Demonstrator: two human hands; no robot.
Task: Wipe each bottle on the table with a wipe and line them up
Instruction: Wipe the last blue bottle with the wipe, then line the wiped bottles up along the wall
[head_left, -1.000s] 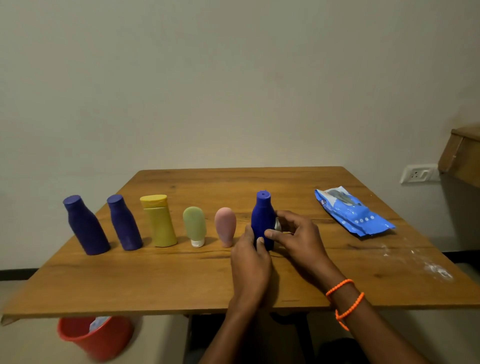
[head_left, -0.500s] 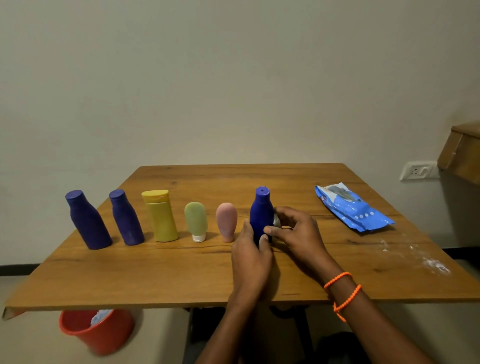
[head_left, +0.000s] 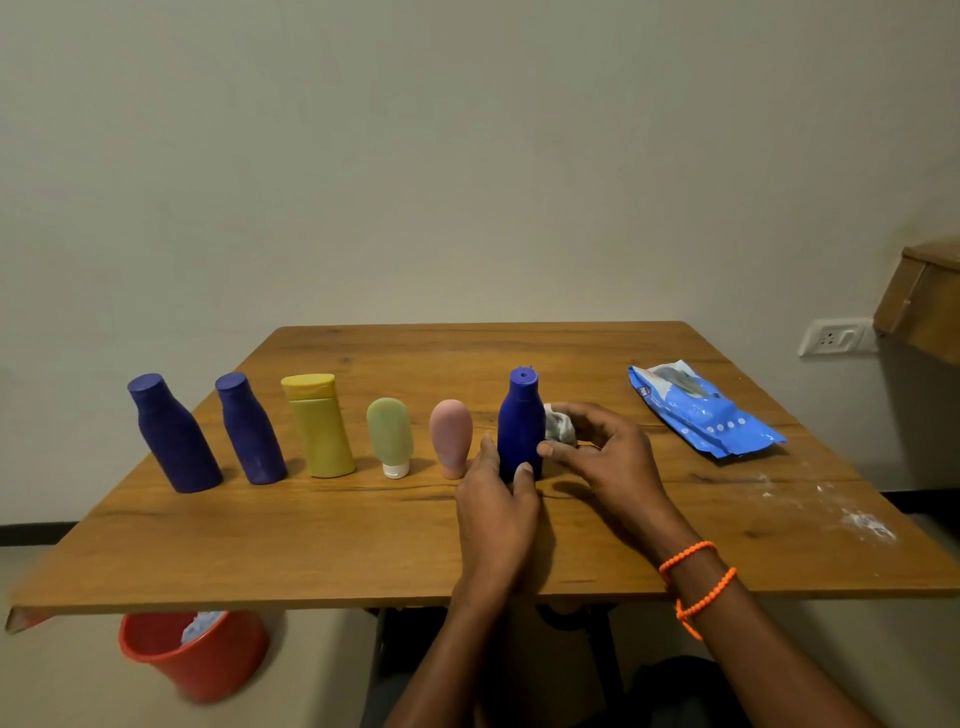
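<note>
Blue bottle (head_left: 521, 426) upright; flip cap shut; plain body.

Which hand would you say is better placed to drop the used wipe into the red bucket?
Right, probably. The right hand already holds the crumpled wipe, while the left hand steadies the blue bottle. However, the bucket sits under the table's left side, a cross-body reach.

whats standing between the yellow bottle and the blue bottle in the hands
In the head view, two small tubes: a green tube beside the yellow bottle, then a pink tube next to the blue bottle.
</note>
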